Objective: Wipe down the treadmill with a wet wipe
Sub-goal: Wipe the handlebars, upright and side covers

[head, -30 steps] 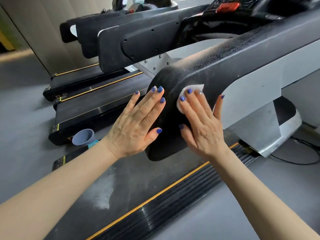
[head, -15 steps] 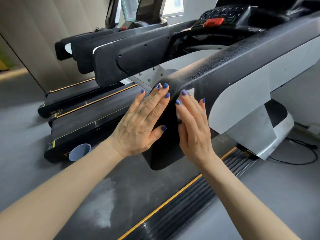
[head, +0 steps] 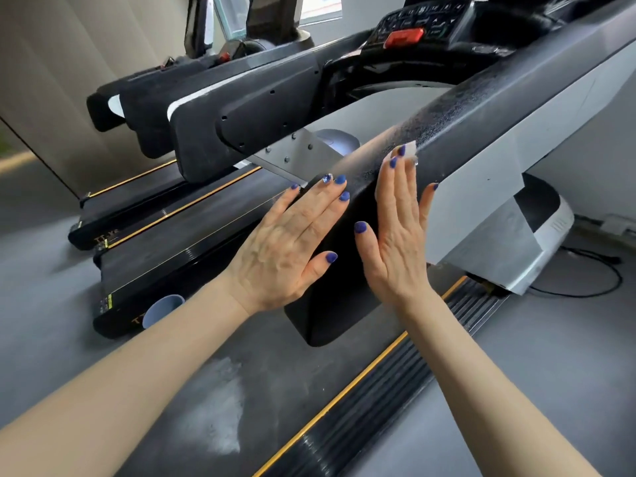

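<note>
treadmill deck [head: 113,306] | rear end carries a small yellow sticker and gold lettering, too blurred to read | console [head: 418,20] | key markings too small to read | motor cover [head: 557,225] | faint raised marks at its right edge, unreadable | no legible text, brand or number anywhere

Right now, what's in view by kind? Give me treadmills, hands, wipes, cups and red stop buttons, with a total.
Treadmills: 3, the near one, a second and a third behind it
Hands: 2, left hand and right hand, both flat on the near treadmill's black arm
Wet wipes: 1, under the right fingers
Blue cups: 1
Red stop buttons: 1
Total: 8
</note>
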A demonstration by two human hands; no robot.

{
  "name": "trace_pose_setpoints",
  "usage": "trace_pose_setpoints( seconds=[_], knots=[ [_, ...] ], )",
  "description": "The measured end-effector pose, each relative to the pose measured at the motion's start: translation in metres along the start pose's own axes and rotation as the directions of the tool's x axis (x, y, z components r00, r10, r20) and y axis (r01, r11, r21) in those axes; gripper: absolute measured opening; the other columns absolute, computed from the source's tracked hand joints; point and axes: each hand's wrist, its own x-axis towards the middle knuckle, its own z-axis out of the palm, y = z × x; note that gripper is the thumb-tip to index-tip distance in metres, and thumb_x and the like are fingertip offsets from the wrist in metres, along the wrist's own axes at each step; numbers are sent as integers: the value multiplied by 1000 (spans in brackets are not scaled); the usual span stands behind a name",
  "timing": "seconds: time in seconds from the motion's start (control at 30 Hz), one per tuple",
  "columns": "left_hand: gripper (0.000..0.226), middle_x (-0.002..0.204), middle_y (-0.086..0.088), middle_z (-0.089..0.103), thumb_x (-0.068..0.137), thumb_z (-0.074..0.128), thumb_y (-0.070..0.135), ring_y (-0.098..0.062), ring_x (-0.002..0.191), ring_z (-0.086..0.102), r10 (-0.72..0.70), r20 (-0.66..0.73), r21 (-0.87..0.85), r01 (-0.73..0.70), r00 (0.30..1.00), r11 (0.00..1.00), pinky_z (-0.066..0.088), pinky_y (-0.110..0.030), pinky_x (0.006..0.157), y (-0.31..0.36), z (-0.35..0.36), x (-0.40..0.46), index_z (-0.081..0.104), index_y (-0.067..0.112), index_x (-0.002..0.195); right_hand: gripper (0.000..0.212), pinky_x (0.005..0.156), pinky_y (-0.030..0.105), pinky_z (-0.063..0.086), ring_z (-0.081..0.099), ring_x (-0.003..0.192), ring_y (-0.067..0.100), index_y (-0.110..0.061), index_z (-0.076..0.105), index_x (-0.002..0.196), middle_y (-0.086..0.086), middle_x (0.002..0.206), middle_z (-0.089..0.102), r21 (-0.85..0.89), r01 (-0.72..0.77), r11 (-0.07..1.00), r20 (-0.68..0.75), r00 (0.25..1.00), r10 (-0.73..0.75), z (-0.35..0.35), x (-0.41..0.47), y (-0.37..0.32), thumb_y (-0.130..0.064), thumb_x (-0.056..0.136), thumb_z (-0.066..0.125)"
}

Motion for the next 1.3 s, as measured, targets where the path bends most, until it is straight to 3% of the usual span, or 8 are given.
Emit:
trace_pose_setpoints(
  seconds=[0.1,0.2,0.53,0.7,0.93,1.07,1.17,1.3],
  knots=[
    [57,162,-18,26,108,38,33,-29,153,25,20,15,-11,-19,1000,1000,24,-54,123,-3,-1,3,25,2,154,67,123,49,-8,-4,155,20,-17,-5,160,2,168,-10,-23,78,997,100,992,-76,5,-41,5,-48,107,21],
    [56,162,-16,26,107,40,31,-29,152,26,36,21,-15,-35,999,999,24,-54,122,-4,-4,4,26,3,154,65,123,45,-11,-7,155,17,-26,-11,160,-7,168,-14,-62,6,998,131,991,2,6,-71,14,-50,107,18],
    [54,162,-19,28,106,42,24,-32,152,25,99,96,-50,-94,990,994,21,-52,124,-6,-11,29,32,-3,153,65,125,48,-7,-6,156,18,-29,-12,159,-8,168,-16,-10,-229,973,123,966,229,23,-108,10,-52,107,17],
    [55,162,-19,27,104,47,19,-33,153,24,99,86,-24,-97,991,995,19,-51,124,-1,-10,30,33,-3,153,71,124,46,-10,-11,155,23,-19,-7,160,-7,167,-18,147,-394,907,52,919,390,34,-98,-23,-55,105,21],
    [55,160,-20,31,101,52,14,-39,151,25,125,67,94,-131,990,987,18,-53,124,8,-7,30,37,-3,151,71,125,46,-10,-11,155,21,-25,-13,159,-7,167,-19,49,-357,933,85,932,352,35,-124,1,-55,105,22],
    [53,159,-19,34,99,53,12,-42,149,27,160,48,160,-166,986,973,18,-54,124,12,-3,27,41,0,150,72,125,46,-6,-7,155,21,-18,-8,160,-1,168,-17,-105,-24,994,148,988,39,31,-131,20,-52,106,25],
    [51,157,-19,35,99,52,10,-42,148,28,145,40,171,-149,989,974,18,-52,124,13,0,27,44,-1,148,68,125,46,-7,-2,156,20,-16,-1,162,1,169,-10,-233,282,931,258,941,-220,19,-135,72,-46,107,24],
    [49,154,-20,41,96,51,5,-43,146,33,138,10,206,-137,990,969,22,-52,123,13,4,28,49,-1,144,67,126,46,-5,1,156,19,-15,4,162,0,170,-5,-255,463,849,338,865,-370,5,-137,134,-44,106,27]
  ],
)
